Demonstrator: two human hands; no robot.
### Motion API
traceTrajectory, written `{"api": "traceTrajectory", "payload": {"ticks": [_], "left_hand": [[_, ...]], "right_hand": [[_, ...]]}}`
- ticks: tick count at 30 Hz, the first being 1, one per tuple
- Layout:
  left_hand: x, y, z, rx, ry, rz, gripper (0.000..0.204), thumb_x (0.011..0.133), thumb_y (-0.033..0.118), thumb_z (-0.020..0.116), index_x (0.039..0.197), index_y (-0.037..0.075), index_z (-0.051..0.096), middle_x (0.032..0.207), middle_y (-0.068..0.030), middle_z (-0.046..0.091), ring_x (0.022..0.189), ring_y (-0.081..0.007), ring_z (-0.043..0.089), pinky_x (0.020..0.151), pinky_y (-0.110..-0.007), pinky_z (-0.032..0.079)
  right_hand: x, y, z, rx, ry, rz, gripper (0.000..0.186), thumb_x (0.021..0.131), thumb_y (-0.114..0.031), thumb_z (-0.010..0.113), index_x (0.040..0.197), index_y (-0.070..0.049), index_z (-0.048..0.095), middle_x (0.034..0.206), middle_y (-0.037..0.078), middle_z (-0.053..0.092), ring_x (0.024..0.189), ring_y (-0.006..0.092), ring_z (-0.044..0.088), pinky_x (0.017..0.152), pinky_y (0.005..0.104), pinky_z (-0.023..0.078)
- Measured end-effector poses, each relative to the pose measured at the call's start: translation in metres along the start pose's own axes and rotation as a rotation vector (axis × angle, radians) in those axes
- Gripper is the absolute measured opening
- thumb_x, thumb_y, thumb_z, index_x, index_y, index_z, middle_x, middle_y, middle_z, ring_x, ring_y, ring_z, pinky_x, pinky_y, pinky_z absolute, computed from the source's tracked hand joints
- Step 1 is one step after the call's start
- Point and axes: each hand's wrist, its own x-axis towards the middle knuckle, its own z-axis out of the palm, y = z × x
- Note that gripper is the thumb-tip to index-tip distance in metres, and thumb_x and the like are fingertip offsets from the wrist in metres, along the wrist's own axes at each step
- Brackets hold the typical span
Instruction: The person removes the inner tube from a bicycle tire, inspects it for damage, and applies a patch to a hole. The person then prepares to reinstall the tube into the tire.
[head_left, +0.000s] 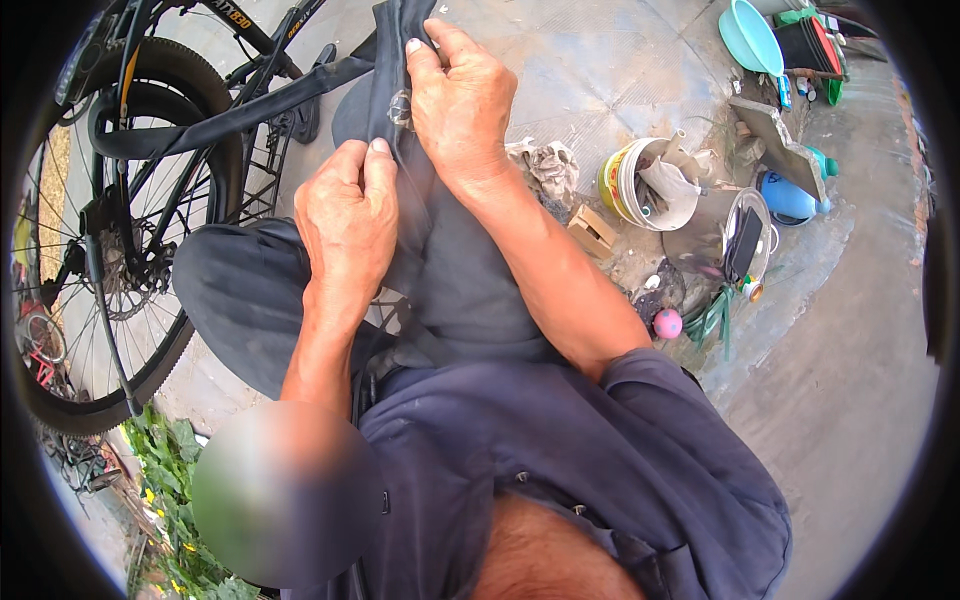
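A black rubber inner tube (387,75) lies flattened over my dark-trousered lap, with one length looping across to the bicycle at the left. My right hand (460,115) grips the tube near the top, thumb and index finger pressed along it, beside a small light, shiny patch (400,110) that I cannot make out clearly. Lower and to the left, my left hand (345,215) pinches the same tube with curled fingers and thumb.
The bicycle's wheel (150,350) stands at my left, above leafy plants (160,480). At the right are a white bucket (620,185) of scraps, a wooden block (590,230), a pink ball (668,323), a blue jug (785,200), a stone slab (770,140) and a turquoise basin (750,35).
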Motion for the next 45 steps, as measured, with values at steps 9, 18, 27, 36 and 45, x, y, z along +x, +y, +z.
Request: {"api": "traceTrajectory", "payload": {"ticks": [9,18,27,36,45], "left_hand": [[-0.003,0.004,0.001,-0.009,0.039,0.009,0.022,0.092,0.012,0.063,0.076,-0.002,0.054,0.063,-0.013,0.052,0.053,-0.0222,0.047,0.054,-0.036,0.041],[-0.004,-0.003,0.005,-0.34,0.039,-0.053,0.017,0.095,0.013,0.065,0.098,-0.003,0.061,0.073,-0.0045,0.061,0.066,-0.0078,0.052,0.061,-0.026,0.047],[-0.005,-0.004,0.002,-0.253,0.054,0.01,0.016,0.095,0.014,0.064,0.094,-0.002,0.061,0.071,-0.0048,0.06,0.064,-0.0087,0.052,0.06,-0.027,0.047],[-0.002,0.004,-0.007,-0.255,0.01,0.005,0.014,0.094,0.011,0.065,0.093,-0.002,0.061,0.07,-0.0044,0.06,0.063,-0.0077,0.051,0.059,-0.026,0.046],[-0.012,-0.002,-0.004,-0.137,-0.03,-0.084,0.016,0.091,0.012,0.066,0.09,-0.004,0.063,0.067,-0.0073,0.062,0.061,-0.0126,0.056,0.061,-0.031,0.049]], "right_hand": [[-0.004,-0.002,-0.021,-0.055,-0.116,0.094,0.029,0.085,-0.023,0.074,0.1,0.001,0.071,0.078,0.013,0.07,0.067,0.0217,0.067,0.064,0.0334,0.052],[-0.038,-0.028,-0.075,0.054,-0.415,0.298,0.027,0.084,-0.019,0.08,0.094,0.002,0.066,0.071,0.003,0.065,0.061,0.0041,0.055,0.054,0.021,0.046],[-0.03,-0.036,-0.073,-0.032,-0.494,0.299,0.025,0.08,-0.018,0.078,0.085,0.0,0.062,0.071,0.014,0.064,0.062,0.0287,0.063,0.059,0.04,0.049],[-0.024,-0.03,-0.074,0.009,-0.542,0.228,0.017,0.087,-0.014,0.069,0.086,0.002,0.065,0.07,0.009,0.065,0.065,0.017,0.059,0.058,0.0326,0.047],[-0.029,-0.024,-0.087,0.091,-0.636,0.561,0.022,0.087,-0.02,0.07,0.086,0.002,0.066,0.065,-0.002,0.055,0.061,0.005,0.047,0.054,0.0257,0.039]]}}
